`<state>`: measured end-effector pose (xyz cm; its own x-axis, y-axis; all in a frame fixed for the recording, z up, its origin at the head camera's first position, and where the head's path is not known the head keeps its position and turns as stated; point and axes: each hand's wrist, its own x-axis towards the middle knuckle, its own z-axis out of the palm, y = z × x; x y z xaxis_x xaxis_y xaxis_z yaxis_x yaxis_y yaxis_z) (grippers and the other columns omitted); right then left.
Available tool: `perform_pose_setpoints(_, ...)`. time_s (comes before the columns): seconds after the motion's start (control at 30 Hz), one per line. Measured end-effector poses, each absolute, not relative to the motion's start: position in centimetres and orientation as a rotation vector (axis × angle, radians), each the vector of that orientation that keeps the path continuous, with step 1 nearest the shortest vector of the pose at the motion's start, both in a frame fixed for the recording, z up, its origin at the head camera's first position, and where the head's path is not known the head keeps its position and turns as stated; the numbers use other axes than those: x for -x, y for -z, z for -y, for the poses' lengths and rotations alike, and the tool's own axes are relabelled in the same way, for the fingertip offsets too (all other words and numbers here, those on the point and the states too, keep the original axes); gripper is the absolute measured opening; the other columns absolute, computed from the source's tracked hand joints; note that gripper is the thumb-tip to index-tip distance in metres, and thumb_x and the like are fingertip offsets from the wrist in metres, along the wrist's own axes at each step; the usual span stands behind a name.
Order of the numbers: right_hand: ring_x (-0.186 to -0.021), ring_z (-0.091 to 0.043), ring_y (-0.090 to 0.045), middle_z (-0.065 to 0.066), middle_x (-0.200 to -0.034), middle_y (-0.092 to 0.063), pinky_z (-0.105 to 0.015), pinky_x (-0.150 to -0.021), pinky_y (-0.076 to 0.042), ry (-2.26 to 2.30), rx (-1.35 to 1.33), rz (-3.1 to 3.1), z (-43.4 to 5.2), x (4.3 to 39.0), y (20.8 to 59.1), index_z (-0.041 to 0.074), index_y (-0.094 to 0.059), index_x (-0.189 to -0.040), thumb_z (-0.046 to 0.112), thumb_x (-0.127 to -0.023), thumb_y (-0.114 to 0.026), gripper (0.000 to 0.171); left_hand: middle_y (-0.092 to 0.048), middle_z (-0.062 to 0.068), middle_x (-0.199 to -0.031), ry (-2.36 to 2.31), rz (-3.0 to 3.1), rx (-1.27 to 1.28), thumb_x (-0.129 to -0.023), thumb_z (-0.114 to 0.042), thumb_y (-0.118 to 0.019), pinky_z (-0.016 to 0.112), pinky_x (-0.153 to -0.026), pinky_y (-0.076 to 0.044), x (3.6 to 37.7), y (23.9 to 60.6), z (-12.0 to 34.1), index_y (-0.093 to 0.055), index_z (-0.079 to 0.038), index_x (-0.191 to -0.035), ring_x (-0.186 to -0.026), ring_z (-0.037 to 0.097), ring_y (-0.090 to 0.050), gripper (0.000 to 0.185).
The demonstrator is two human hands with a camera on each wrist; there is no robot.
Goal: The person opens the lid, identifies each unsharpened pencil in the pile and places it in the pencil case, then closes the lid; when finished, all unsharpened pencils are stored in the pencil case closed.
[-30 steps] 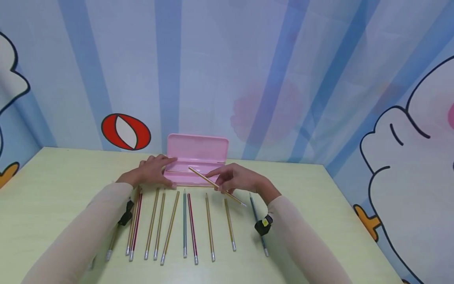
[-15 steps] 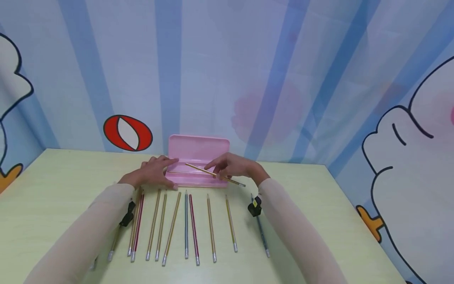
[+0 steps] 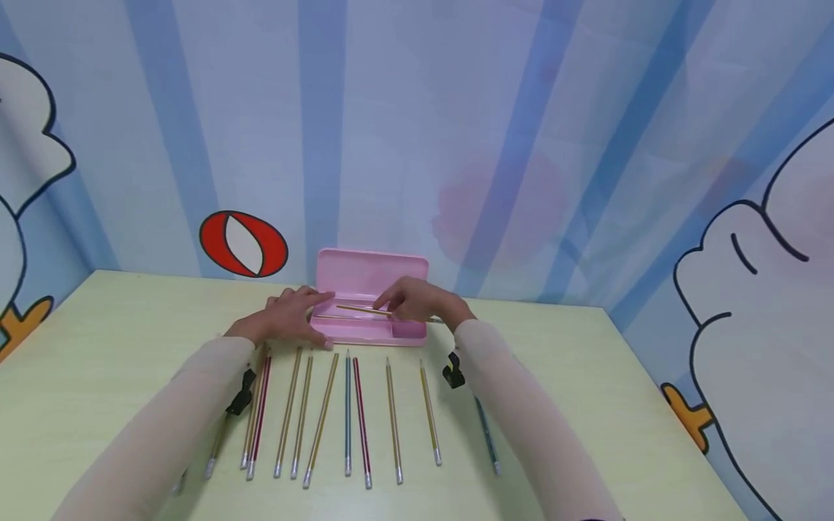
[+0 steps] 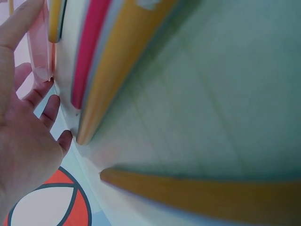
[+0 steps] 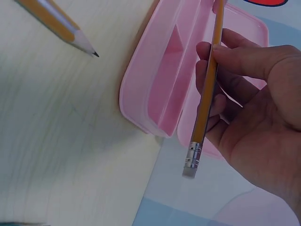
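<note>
Pink pencil case [image 3: 365, 329], at frame centre, is steadied by the flat left hand [image 3: 287, 318]; a yellow pencil [image 3: 384, 312] is pinched over it by the right hand [image 3: 417, 300].

Glossy, seemingly plastic pink case [image 3: 365, 329]; metal-ferruled pencil [image 5: 205, 101]

A pale green table [image 3: 651, 405] stands against a blue-striped cartoon wall [image 3: 521, 108].

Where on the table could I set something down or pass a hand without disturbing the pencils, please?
The table is bare left of the left hand and its sleeve, and right of the blue pencil out to the table's right edge. It is crowded in the middle: the row of pencils lies before the pink case, where the right hand holds a yellow pencil.
</note>
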<state>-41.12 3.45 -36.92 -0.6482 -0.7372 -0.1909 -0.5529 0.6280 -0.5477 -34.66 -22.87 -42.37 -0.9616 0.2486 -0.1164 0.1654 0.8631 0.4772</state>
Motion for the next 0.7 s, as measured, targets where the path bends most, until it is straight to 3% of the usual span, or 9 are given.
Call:
perform_pose_setpoints(0.13, -0.098, -0.018, -0.065, -0.011, -0.124, -0.071, -0.024, -0.083, -0.054, 0.625, 1.050, -2.486, -2.7, 41.3, 37.3, 0.006, -0.072, -0.122, -0.005, -0.094, -0.057, 0.033, -0.031, 0.019, -0.159, -0.723, -2.854, -0.304, -0.071, -0.049, -0.085, 0.065, -0.111, -0.029, 34.6, 42.3, 22.9, -0.030, -0.020, -0.158, -0.138, 0.042, -0.029, 0.107)
perform_pose_setpoints(0.23, -0.109, -0.023, -0.068, -0.012, -0.121, -0.072, -0.028, -0.093, -0.055, 0.605, 1.089, -2.508, -2.0, 41.4, 37.6, 0.005, -0.073, -0.119, -0.003, -0.094, -0.059, 0.030, -0.031, 0.019, -0.159, -0.717, -2.855, -0.306, -0.071, -0.049, -0.085, 0.065, -0.111, -0.028, 34.6, 42.3, 22.9, -0.030, -0.020, -0.158, -0.138, 0.042, -0.029, 0.106)
perform_pose_setpoints(0.47, -0.091, -0.017, -0.062, -0.007, -0.114, -0.074, -0.024, -0.081, -0.054, 0.555, 1.039, -2.561, -0.9, 41.5, 38.4, 0.010, -0.075, -0.117, 0.000, -0.095, -0.061, 0.028, -0.031, 0.019, -0.159, -0.705, -2.852, -0.306, -0.071, -0.050, -0.084, 0.066, -0.111, -0.028, 34.8, 42.2, 22.8, -0.031, -0.020, -0.158, -0.138, 0.043, -0.029, 0.107)
perform_pose_setpoints(0.7, -0.091, -0.016, -0.061, -0.005, -0.113, -0.073, -0.023, -0.082, -0.054, 0.587, 0.948, -2.583, -0.1, 41.5, 39.1, 0.013, -0.075, -0.119, 0.003, -0.096, -0.062, 0.028, -0.031, 0.020, -0.158, -0.695, -2.848, -0.308, -0.072, -0.050, -0.084, 0.066, -0.111, -0.028, 34.9, 42.4, 22.9, -0.030, -0.020, -0.158, -0.138, 0.042, -0.029, 0.106)
